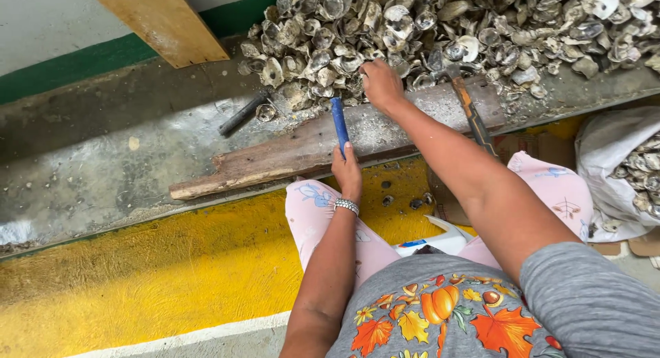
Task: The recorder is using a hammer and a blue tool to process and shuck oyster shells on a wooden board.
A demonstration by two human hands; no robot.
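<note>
Left hand (347,171) closed around blue tool handle (339,124), held upright over wooden plank (289,155) at counter front edge. Right hand (381,83) curled, fingers pressed into shell pile (447,28) at counter back. Hammer (471,110) laid on plank, right of arm.

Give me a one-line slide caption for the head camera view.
Left hand grips a blue-handled tool on a worn plank; right hand reaches into the oyster shells.
</note>
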